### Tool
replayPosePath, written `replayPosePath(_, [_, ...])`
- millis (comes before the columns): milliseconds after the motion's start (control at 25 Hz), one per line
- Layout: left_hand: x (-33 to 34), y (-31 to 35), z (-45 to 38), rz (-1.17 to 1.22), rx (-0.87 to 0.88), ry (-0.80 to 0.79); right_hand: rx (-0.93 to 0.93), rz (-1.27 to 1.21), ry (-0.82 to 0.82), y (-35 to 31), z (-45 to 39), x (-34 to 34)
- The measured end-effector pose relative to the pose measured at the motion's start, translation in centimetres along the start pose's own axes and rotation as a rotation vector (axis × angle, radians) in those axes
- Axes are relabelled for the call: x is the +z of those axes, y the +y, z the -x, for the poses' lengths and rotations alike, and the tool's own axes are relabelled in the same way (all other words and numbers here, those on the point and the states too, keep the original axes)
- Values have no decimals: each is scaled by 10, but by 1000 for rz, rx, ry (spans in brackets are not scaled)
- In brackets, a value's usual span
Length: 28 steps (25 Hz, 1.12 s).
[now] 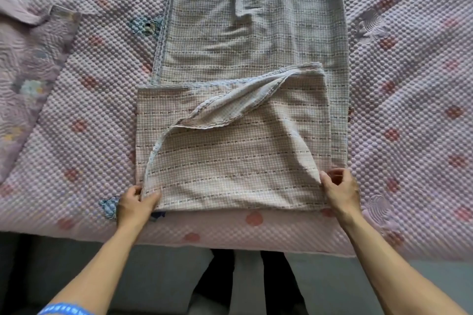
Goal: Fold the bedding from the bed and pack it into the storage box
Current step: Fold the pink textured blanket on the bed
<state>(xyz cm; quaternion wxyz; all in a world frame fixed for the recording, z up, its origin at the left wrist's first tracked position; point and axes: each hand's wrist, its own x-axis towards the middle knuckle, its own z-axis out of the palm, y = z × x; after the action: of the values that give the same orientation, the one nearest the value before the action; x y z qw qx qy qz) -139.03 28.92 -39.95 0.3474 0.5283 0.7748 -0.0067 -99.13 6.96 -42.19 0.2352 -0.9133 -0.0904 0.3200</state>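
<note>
From the head camera, looking down over the foot of the bed, a long checked blanket (245,120) in pale beige and grey lies lengthwise down the middle of the pink quilted bedspread (409,110), running away toward the far end. Its near end has been turned back on itself, so a squarish folded panel sits on top of the strip, with a stitched blue-grey hem along the far edge of that panel. One loose layer on top is rumpled: its hem curls in a diagonal ridge from the upper right of the panel down to the lower left corner. The left hand (134,203) pinches the near left corner of the folded panel, thumb on top of the cloth and the fingers curled around the edge beneath it. The right hand (339,190) grips the near right corner, fingers bent around the fold and the thumb pressed against the fabric. Both forearms reach in from the bottom of the view, well apart, and a blue band (65,309) shows on the left arm at the lower edge. The bedspread is covered in small raised bumps with scattered red dots and a few blue embroidered patches, one just beside the left hand. At the far left lies a pillow (33,64) in a mauve patterned cover. Below the edge of the bed is a grey floor (143,273), with the person's dark-clothed legs (276,286) standing close against the mattress.
</note>
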Motion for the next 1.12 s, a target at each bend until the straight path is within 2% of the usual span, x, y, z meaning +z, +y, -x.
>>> replayPosePath(80, [-2,-8,5,-46,39,-76,16,3,5,14,8,-1])
replayPosePath(200, [-6,-9,7,-35,36,-99,37,-38,-73,17,9,-5])
replayPosePath(280, [-12,-5,1,-48,39,-103,43,-80,-46,19,6,-20])
replayPosePath(480, [-9,-16,5,-53,179,-180,149,-147,59,47,32,-52])
replayPosePath(560, [-7,-15,6,-13,165,-155,128,-180,10,54,39,-53])
replayPosePath(680, [-8,-14,0,-21,145,-143,28,40,-40,65,37,-50])
replayPosePath(760, [-10,-21,0,-62,165,-143,50,154,-37,68,41,-46])
replayPosePath(840, [-12,-28,-2,-80,159,-220,96,193,-32,62,42,-41])
replayPosePath(920, [-15,-40,-7,-62,131,-272,134,155,-38,59,45,-39])
replayPosePath(1120, [-19,-32,9,-139,45,-188,113,-4,-9,64,74,-44])
